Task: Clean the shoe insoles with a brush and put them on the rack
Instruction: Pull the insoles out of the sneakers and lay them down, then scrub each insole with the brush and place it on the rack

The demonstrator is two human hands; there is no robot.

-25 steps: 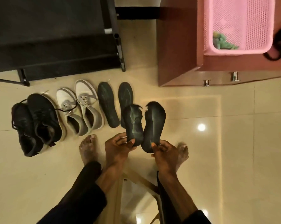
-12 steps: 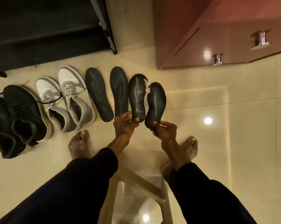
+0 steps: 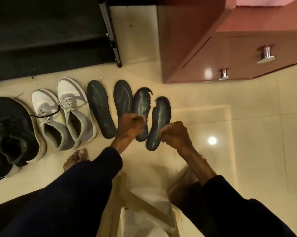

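Two worn black insoles with torn toe ends are low over the tiled floor. My left hand (image 3: 129,124) grips the left torn insole (image 3: 141,103) at its heel half. My right hand (image 3: 174,134) pinches the side of the right torn insole (image 3: 160,120). Two more dark insoles (image 3: 100,108) (image 3: 123,95) lie flat on the floor to their left. The black shoe rack (image 3: 46,38) stands at the upper left. No brush is in view.
A pair of white and grey sneakers (image 3: 65,110) and black shoes (image 3: 12,127) lie in a row left of the insoles. A reddish wooden cabinet (image 3: 230,48) with metal knobs stands at the upper right. A pale stool (image 3: 144,202) is under me, my bare foot (image 3: 76,159) on the floor.
Both hands have brought the two torn insoles down and forward, beside the flat pair. The view tilted down, so the pink basket left the frame.
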